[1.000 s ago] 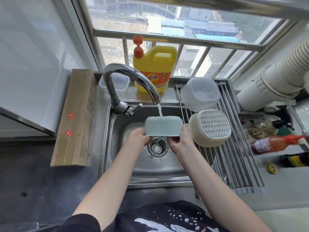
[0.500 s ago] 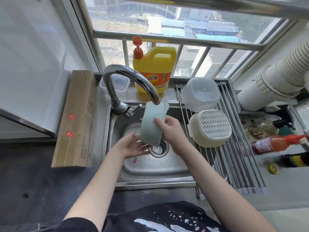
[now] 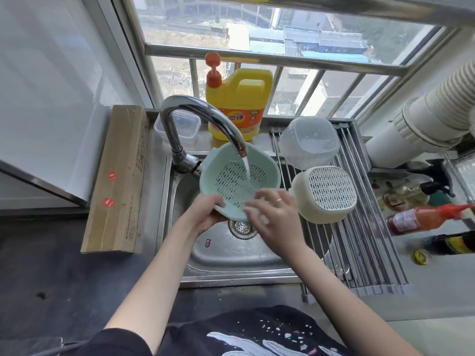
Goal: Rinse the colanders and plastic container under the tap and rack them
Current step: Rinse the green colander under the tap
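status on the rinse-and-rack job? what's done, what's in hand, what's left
Done, by the look of it: the clear plastic container and the cream colander sit upside down on the rack.
In hand: the green colander is under the running tap, inside facing up; the left hand grips its near rim, while the right hand is blurred at the rim.
Left: finish rinsing the green colander and rack it.

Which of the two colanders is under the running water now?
The pale green colander, held over the sink; the cream colander lies upside down on the rack.

green colander (image 3: 239, 179) turned open-side up; water now runs inside.
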`<action>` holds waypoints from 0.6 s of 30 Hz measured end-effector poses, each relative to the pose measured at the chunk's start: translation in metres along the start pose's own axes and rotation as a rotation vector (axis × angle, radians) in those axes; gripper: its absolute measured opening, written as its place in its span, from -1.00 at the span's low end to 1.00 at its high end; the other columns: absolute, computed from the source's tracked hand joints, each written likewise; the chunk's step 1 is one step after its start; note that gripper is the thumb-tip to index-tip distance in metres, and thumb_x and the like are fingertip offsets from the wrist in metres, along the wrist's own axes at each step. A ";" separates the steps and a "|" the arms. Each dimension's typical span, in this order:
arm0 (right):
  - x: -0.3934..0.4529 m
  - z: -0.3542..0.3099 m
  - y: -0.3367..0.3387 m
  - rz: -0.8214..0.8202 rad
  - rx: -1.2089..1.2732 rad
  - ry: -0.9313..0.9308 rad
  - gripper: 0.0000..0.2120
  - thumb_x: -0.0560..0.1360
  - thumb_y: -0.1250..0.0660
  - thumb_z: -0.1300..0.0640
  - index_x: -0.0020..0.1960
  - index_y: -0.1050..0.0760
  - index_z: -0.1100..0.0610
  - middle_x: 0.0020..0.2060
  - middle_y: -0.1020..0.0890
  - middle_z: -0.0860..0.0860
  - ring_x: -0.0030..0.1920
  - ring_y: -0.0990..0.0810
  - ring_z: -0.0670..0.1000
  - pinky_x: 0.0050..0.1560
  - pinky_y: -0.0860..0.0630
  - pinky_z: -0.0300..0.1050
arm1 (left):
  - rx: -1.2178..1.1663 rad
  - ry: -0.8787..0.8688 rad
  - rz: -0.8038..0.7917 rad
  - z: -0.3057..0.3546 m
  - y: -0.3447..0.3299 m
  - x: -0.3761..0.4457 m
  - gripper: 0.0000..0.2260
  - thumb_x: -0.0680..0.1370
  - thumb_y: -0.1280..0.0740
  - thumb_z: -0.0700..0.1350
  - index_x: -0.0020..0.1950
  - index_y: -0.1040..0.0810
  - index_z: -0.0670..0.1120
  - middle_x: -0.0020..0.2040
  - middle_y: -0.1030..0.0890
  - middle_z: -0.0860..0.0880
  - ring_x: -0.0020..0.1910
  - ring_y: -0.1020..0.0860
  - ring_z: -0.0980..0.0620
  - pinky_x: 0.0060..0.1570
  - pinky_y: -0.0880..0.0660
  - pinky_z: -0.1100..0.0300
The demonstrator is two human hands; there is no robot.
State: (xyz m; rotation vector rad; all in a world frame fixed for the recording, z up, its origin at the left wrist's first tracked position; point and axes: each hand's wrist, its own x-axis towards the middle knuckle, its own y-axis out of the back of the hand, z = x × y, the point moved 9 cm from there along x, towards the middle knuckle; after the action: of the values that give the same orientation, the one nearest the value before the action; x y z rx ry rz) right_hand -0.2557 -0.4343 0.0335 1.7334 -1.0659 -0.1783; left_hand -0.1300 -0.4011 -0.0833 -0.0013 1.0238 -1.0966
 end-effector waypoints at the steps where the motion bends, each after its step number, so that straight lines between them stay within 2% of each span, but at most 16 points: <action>1: -0.002 0.016 0.015 0.082 0.067 -0.143 -0.73 0.53 -0.21 -0.04 -0.02 -0.64 0.04 -0.13 -0.59 -0.04 -0.05 -0.49 0.00 0.07 -0.31 -0.05 | -0.004 -0.005 0.006 0.001 0.001 0.000 -0.56 0.44 0.02 -0.51 0.22 -0.37 -0.21 0.07 -0.54 -0.23 -0.03 -0.56 -0.18 -0.36 -0.62 0.02; 3: -0.011 0.051 0.028 0.189 0.217 -0.428 -0.82 0.57 -0.18 0.08 0.04 -0.53 0.09 -0.18 -0.51 -0.08 -0.15 -0.45 -0.06 -0.03 -0.44 0.03 | -0.016 0.010 -0.030 0.001 0.000 -0.004 -0.57 0.45 0.02 -0.50 0.16 -0.42 -0.17 0.10 -0.54 -0.22 0.03 -0.56 -0.19 -0.24 -0.64 -0.05; 5: -0.015 0.072 0.027 0.210 0.345 -0.572 -0.90 0.60 -0.16 0.18 0.05 -0.44 0.12 -0.20 -0.49 -0.06 -0.19 -0.47 -0.05 -0.12 -0.49 0.07 | -0.091 0.040 -0.102 -0.001 -0.002 -0.009 -0.55 0.44 0.00 -0.49 0.18 -0.44 -0.15 0.17 -0.54 -0.24 0.10 -0.55 -0.23 -0.12 -0.62 -0.11; 7: -0.011 0.076 0.024 0.191 0.385 -0.559 -0.89 0.62 -0.12 0.17 0.06 -0.41 0.11 -0.18 -0.52 -0.01 -0.16 -0.52 0.01 -0.12 -0.52 0.05 | -0.184 0.049 -0.156 -0.002 -0.003 -0.014 -0.51 0.41 -0.04 -0.48 0.24 -0.44 -0.14 0.20 -0.53 -0.26 0.11 -0.56 -0.27 -0.09 -0.61 -0.13; 9: -0.007 0.071 0.018 0.164 0.475 -0.554 -0.87 0.63 -0.10 0.17 0.07 -0.42 0.09 -0.18 -0.53 0.03 -0.16 -0.55 0.02 -0.17 -0.55 -0.09 | -0.247 0.043 -0.200 -0.001 -0.005 -0.017 -0.50 0.42 -0.02 -0.46 0.26 -0.44 -0.13 0.17 -0.57 -0.27 0.06 -0.60 -0.28 -0.11 -0.61 -0.13; 11: -0.004 0.064 0.016 0.162 0.550 -0.552 -0.87 0.64 -0.10 0.20 0.07 -0.42 0.11 -0.18 -0.54 0.02 -0.17 -0.56 -0.03 -0.21 -0.54 -0.23 | -0.313 0.041 -0.249 -0.001 -0.012 -0.020 -0.52 0.44 0.03 -0.43 0.24 -0.45 -0.14 0.11 -0.60 -0.28 0.02 -0.62 -0.31 -0.14 -0.61 -0.13; 13: 0.000 0.058 0.017 0.169 0.565 -0.535 -0.88 0.63 -0.12 0.22 0.08 -0.42 0.14 -0.17 -0.53 -0.05 -0.17 -0.55 -0.09 -0.19 -0.55 -0.25 | -0.321 0.045 -0.272 -0.002 -0.017 -0.019 -0.55 0.42 -0.03 -0.39 0.23 -0.47 -0.14 0.12 -0.59 -0.28 0.02 -0.61 -0.30 -0.13 -0.61 -0.14; 16: 0.001 0.060 0.019 0.162 0.448 -0.501 -0.87 0.60 -0.17 0.27 0.12 -0.42 0.18 -0.12 -0.50 -0.12 -0.10 -0.49 -0.25 -0.11 -0.46 -0.34 | -0.180 0.069 -0.178 -0.008 -0.016 -0.009 -0.63 0.46 -0.17 -0.30 0.26 -0.43 -0.16 0.17 -0.55 -0.27 0.08 -0.58 -0.25 -0.02 -0.60 -0.14; 18: 0.002 0.065 0.021 0.124 0.289 -0.452 -0.72 0.51 -0.18 0.42 0.15 -0.46 0.19 -0.07 -0.49 -0.08 -0.07 -0.46 -0.24 -0.07 -0.40 -0.32 | 0.055 0.036 -0.052 -0.005 -0.010 -0.004 -0.69 0.51 -0.23 -0.23 0.26 -0.40 -0.19 0.13 -0.58 -0.23 0.02 -0.61 -0.18 -0.06 -0.62 -0.10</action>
State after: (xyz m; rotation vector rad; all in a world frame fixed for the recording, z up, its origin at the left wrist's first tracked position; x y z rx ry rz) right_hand -0.3037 -0.4817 0.0222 1.9261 -1.5884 -0.3649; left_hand -0.1413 -0.4007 -0.0787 0.0363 1.0302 -1.1755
